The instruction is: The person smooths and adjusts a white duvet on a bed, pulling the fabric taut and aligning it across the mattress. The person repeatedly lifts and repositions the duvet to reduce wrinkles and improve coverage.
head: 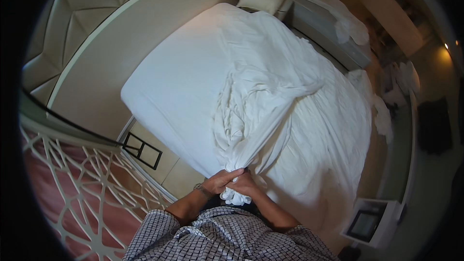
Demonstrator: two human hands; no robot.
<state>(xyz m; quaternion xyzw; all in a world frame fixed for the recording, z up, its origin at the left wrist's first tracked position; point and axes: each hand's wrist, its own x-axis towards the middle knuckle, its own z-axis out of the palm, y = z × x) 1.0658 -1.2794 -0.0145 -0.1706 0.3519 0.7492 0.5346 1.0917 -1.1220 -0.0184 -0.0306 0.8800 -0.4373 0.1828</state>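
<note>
My left hand (220, 181), with a watch or bracelet at its wrist, and my right hand (244, 185) grip a gathered bunch of a white bed sheet or duvet cover (268, 79) close in front of my body. The fingers of both hands touch. A short crumpled end of the cloth hangs below my fists. From there the cloth fans out in folds over the right part of the bed. The left part of the bed (174, 79) shows a smooth white covering.
A padded headboard panel (87, 18) is at upper left, a white lattice screen (83, 174) at lower left. Pillows (257, 0) lie beyond the bed. A grey bench or sofa (319, 25) is at upper right, and a white box-shaped unit (373, 221) at lower right.
</note>
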